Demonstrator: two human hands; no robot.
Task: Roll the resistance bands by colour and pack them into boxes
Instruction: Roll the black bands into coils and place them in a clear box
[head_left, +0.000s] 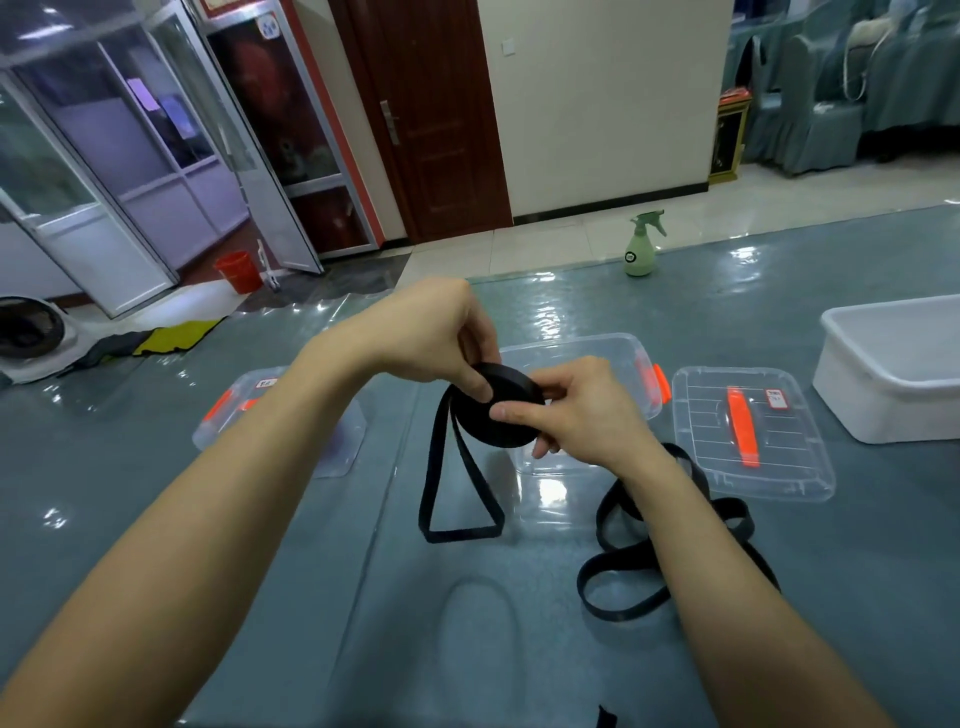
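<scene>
Both hands, left (441, 343) and right (571, 410), pinch a half-rolled black band (506, 410) above the table (311, 545), fingers curled around the coil. Its loose tail hangs to the tabletop, near an open clear box (582, 353); another black band (639, 561) lies right.

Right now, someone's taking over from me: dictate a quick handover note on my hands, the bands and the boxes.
Left hand grips the black roll from above; right hand pinches it from the side.
The roll is partly wound; its tail loop hangs down to the table.
Loose black bands lie by the right forearm.
Open clear box sits behind the hands, its lid to the right, a lidded box to the left.
Left: finish the roll, box it, roll the rest.
</scene>
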